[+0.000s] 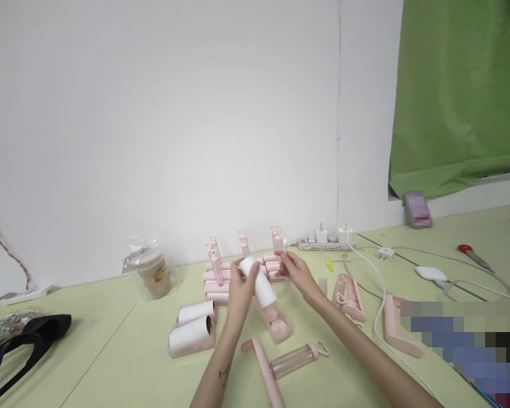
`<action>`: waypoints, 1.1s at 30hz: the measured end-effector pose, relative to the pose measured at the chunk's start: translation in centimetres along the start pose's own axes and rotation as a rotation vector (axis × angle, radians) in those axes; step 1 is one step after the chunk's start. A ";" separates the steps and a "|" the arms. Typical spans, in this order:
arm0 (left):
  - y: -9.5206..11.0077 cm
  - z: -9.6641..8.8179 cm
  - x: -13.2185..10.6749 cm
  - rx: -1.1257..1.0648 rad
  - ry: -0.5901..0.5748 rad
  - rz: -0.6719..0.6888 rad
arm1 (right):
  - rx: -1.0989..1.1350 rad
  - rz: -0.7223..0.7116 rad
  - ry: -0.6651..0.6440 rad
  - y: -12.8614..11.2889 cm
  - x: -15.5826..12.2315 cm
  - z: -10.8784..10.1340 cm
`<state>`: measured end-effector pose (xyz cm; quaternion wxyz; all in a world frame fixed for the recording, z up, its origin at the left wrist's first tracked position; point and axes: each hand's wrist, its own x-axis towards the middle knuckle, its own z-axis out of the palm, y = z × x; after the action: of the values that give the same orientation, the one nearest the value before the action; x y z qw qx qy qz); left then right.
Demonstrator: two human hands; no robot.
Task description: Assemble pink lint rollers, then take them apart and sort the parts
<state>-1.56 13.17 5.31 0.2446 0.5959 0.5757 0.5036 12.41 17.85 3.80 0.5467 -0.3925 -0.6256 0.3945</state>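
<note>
My left hand (239,294) is closed around a white lint-roller roll (260,283) and holds it tilted above the pale green table (110,351). My right hand (298,275) pinches a pink roller handle part (279,245) beside the roll's upper end. Under my hands lies a clear pink case (277,324). Two more white rolls (194,328) rest in pink trays at the left. A clear tube with a heart loop (295,358) and a pink handle (267,371) lie near my forearms.
Several pink handles stand and lie stacked (221,272) by the white wall. A bagged jar (153,273) stands at the left, a black bag (21,340) at the far left. A power strip (325,242), white cables (378,294), pink covers (397,328) and red-handled scissors (471,254) lie at the right.
</note>
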 end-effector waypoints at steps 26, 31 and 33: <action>0.3 -11.8 -7.1 0.520 -0.632 0.166 | -0.228 -0.244 -0.531 -14.2 -8.8 -7.5; -4.4 -17.0 -11.2 0.637 -0.633 0.076 | -0.720 -0.116 -0.669 -11.1 -8.2 -4.8; -5.6 -17.4 -11.6 0.631 -0.602 0.097 | -0.858 -0.174 -0.731 -8.6 -8.3 -3.3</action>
<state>-17.37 -1.44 3.17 0.1835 0.7881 0.5757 0.1177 15.92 7.13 8.96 0.1169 -0.3644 -0.9083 0.1687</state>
